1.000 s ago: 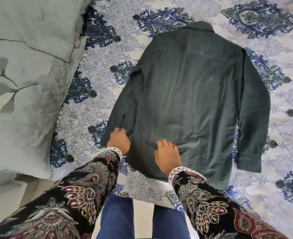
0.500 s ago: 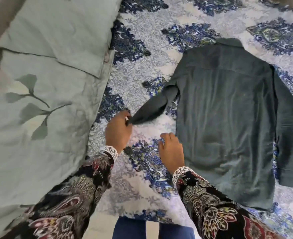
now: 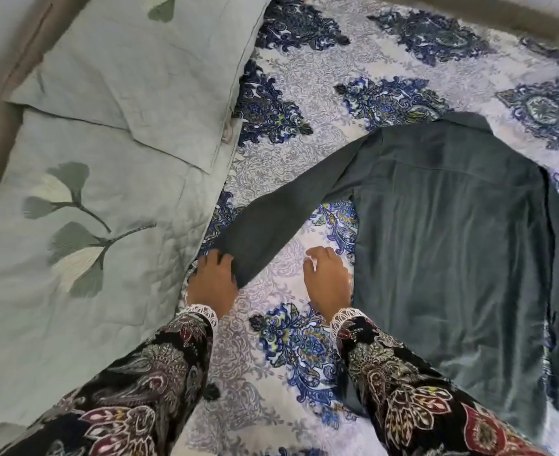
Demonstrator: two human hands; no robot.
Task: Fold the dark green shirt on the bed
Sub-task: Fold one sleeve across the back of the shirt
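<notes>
Sleeve-spreading step: my left hand [image 3: 213, 284] pinches the dark green shirt [image 3: 449, 258] cuff, right hand [image 3: 328, 278] loose beside the shirt; next, fold sleeve inward.

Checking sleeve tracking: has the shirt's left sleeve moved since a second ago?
Yes. The left sleeve, pinched by the left hand, swung outward from the shirt body toward the green quilt.

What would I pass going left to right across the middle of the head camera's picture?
Pale green quilt → left hand pinching the stretched-out sleeve → right hand on the patterned bedspread → dark green shirt.
</notes>
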